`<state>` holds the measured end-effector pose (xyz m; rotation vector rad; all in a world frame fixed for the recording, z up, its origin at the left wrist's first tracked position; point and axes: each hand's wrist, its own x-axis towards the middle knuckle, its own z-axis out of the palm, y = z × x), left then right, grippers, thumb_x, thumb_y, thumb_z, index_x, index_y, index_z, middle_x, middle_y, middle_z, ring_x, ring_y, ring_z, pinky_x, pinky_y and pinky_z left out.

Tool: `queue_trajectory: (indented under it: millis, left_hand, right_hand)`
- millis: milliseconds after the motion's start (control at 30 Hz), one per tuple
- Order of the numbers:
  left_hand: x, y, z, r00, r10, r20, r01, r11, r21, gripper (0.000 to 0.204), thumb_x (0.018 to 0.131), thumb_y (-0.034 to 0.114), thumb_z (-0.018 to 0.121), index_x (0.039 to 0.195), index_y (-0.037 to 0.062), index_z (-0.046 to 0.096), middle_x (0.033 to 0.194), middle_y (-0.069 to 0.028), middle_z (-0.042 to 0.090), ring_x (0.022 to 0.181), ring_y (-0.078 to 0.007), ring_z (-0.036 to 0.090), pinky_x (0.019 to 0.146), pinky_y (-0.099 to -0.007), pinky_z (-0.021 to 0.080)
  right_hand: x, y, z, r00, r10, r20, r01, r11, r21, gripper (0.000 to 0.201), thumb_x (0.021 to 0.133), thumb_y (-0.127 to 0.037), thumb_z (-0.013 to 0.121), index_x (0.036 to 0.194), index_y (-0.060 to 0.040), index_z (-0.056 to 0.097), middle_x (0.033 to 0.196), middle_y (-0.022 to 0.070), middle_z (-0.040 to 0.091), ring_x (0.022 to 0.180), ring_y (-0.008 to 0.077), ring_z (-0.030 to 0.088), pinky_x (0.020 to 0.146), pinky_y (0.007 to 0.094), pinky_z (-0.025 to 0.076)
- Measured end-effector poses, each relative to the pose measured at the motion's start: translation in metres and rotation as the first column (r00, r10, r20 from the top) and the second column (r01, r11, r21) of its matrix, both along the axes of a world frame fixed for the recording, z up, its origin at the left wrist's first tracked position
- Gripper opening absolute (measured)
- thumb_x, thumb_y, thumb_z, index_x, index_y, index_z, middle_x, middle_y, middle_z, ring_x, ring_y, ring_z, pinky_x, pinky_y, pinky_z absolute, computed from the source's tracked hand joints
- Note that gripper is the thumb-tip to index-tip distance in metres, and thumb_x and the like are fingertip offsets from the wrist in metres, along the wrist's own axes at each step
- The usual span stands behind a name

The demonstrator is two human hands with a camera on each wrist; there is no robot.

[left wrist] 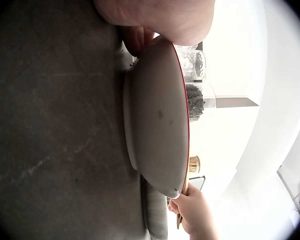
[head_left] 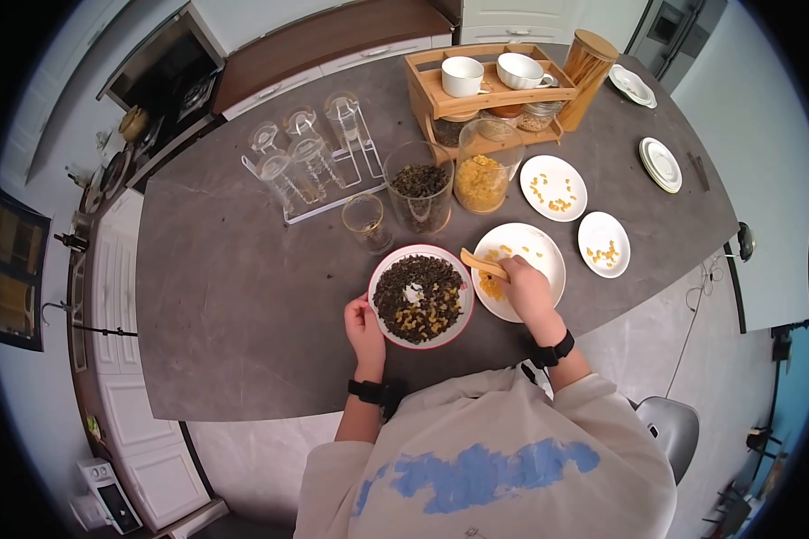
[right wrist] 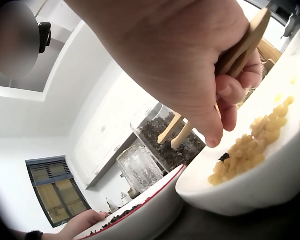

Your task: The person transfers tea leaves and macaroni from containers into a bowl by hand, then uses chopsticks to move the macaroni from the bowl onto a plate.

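Note:
A red-rimmed white bowl (head_left: 466, 316) holds dark dried bits with yellow-brown pieces and a small white patch. At its left rim the left hand (head_left: 365, 339) grips the edge; the left wrist view shows that hand (left wrist: 160, 17) at the bowl's side (left wrist: 155, 115). The right hand (head_left: 530, 296) holds wooden tongs (head_left: 484, 263) over the left side of a white plate (head_left: 553, 251) with yellow pieces. In the right wrist view the tongs' two tips (right wrist: 176, 135) stand apart with nothing between them, and yellow pieces (right wrist: 255, 145) lie heaped in the plate beneath the hand.
Behind the bowl stand an empty glass (head_left: 368, 225), a jar of dark bits (head_left: 421, 193) and a jar of yellow pieces (head_left: 482, 184). Glasses hang on a rack (head_left: 333, 208) at left. Two smaller plates (head_left: 554, 189) lie at right, a wooden shelf (head_left: 440, 103) behind.

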<state>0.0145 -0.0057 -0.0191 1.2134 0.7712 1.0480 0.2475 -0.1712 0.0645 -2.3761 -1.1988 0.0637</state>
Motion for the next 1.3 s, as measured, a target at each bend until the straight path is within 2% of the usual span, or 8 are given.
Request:
queue_trajectory:
  millis: [200, 300, 600, 800, 900, 1033, 1133, 1300]
  left_hand:
    - [0.000, -0.001, 0.001, 1.000, 0.005, 0.000, -0.005, 1.000, 0.001, 0.005, 0.096, 0.003, 0.043, 0.099, 0.0037, 0.047, 0.115, -0.0115, 0.057, 0.097, -0.0132, 0.055, 0.088, -0.0270, 0.045]
    - [0.000, -0.001, 0.002, 1.000, 0.005, -0.010, -0.005, 1.000, -0.004, 0.005, 0.096, 0.003, 0.044, 0.099, 0.0037, 0.047, 0.116, -0.0117, 0.057, 0.098, -0.0134, 0.054, 0.089, -0.0274, 0.045]
    - [-0.001, 0.000, 0.001, 1.000, 0.001, -0.023, -0.001, 1.000, 0.008, 0.004, 0.096, 0.003, 0.044, 0.099, 0.0042, 0.047, 0.115, -0.0114, 0.056, 0.099, -0.0142, 0.054, 0.090, -0.0279, 0.044]
    - [-0.001, 0.000, 0.000, 1.000, 0.010, -0.015, -0.010, 1.000, 0.008, 0.004, 0.096, 0.003, 0.044, 0.099, 0.0039, 0.047, 0.114, -0.0112, 0.057, 0.098, -0.0133, 0.054, 0.089, -0.0273, 0.045]
    - [-0.001, 0.000, -0.001, 1.000, 0.014, -0.020, -0.014, 1.000, 0.007, 0.004, 0.096, 0.003, 0.044, 0.098, 0.0038, 0.047, 0.113, -0.0113, 0.057, 0.097, -0.0131, 0.055, 0.088, -0.0271, 0.045]
    - [0.000, 0.000, 0.000, 0.999, 0.017, -0.029, -0.017, 1.000, 0.005, 0.004, 0.096, 0.004, 0.045, 0.098, 0.0034, 0.047, 0.114, -0.0115, 0.057, 0.097, -0.0131, 0.055, 0.088, -0.0269, 0.045]
    - [0.000, -0.001, 0.002, 0.999, 0.019, -0.027, -0.019, 1.000, 0.003, 0.004, 0.096, 0.004, 0.045, 0.099, 0.0032, 0.047, 0.114, -0.0115, 0.057, 0.096, -0.0129, 0.055, 0.088, -0.0267, 0.045]
    - [-0.001, -0.001, 0.001, 1.000, 0.010, -0.023, -0.010, 1.000, 0.001, 0.004, 0.096, 0.004, 0.045, 0.099, 0.0032, 0.048, 0.114, -0.0111, 0.057, 0.096, -0.0126, 0.055, 0.087, -0.0264, 0.045]
  right_hand:
    - [0.000, 0.008, -0.003, 1.000, 0.028, 0.002, -0.027, 0.996, -0.089, 0.020, 0.076, -0.021, 0.069, 0.086, -0.0050, 0.061, 0.084, 0.0112, 0.061, 0.072, 0.0316, 0.062, 0.064, 0.0399, 0.050]
    - [0.002, 0.009, -0.010, 0.998, 0.041, 0.054, -0.036, 0.996, -0.087, 0.019, 0.075, -0.020, 0.070, 0.085, -0.0059, 0.061, 0.083, 0.0102, 0.061, 0.069, 0.0293, 0.062, 0.062, 0.0388, 0.051]
    - [0.002, 0.011, -0.011, 0.998, 0.034, 0.055, -0.028, 0.994, -0.106, 0.018, 0.073, -0.018, 0.069, 0.084, -0.0054, 0.061, 0.082, 0.0107, 0.061, 0.069, 0.0299, 0.062, 0.061, 0.0391, 0.051]
    - [0.003, 0.007, -0.003, 0.999, -0.023, 0.026, 0.023, 1.000, 0.004, 0.019, 0.072, -0.014, 0.068, 0.088, -0.0050, 0.062, 0.084, 0.0105, 0.062, 0.068, 0.0310, 0.062, 0.062, 0.0390, 0.052]
    - [0.001, 0.010, 0.004, 1.000, 0.003, 0.025, -0.006, 0.995, 0.099, 0.018, 0.072, -0.012, 0.067, 0.089, -0.0056, 0.063, 0.085, 0.0107, 0.062, 0.069, 0.0310, 0.062, 0.062, 0.0390, 0.051]
    - [-0.017, 0.020, 0.018, 0.986, 0.162, -0.035, -0.151, 0.965, 0.216, 0.017, 0.075, -0.014, 0.069, 0.089, -0.0069, 0.062, 0.082, 0.0104, 0.063, 0.068, 0.0312, 0.062, 0.062, 0.0397, 0.050]
    - [-0.028, 0.025, 0.025, 0.961, 0.267, -0.068, -0.248, 0.946, 0.211, 0.020, 0.075, -0.018, 0.071, 0.089, -0.0073, 0.062, 0.081, 0.0104, 0.063, 0.068, 0.0314, 0.062, 0.061, 0.0397, 0.050]
    - [-0.024, 0.018, 0.028, 0.977, 0.142, -0.160, -0.119, 0.981, 0.150, 0.028, 0.079, -0.027, 0.069, 0.095, -0.0061, 0.060, 0.080, 0.0113, 0.063, 0.069, 0.0314, 0.062, 0.062, 0.0393, 0.049]
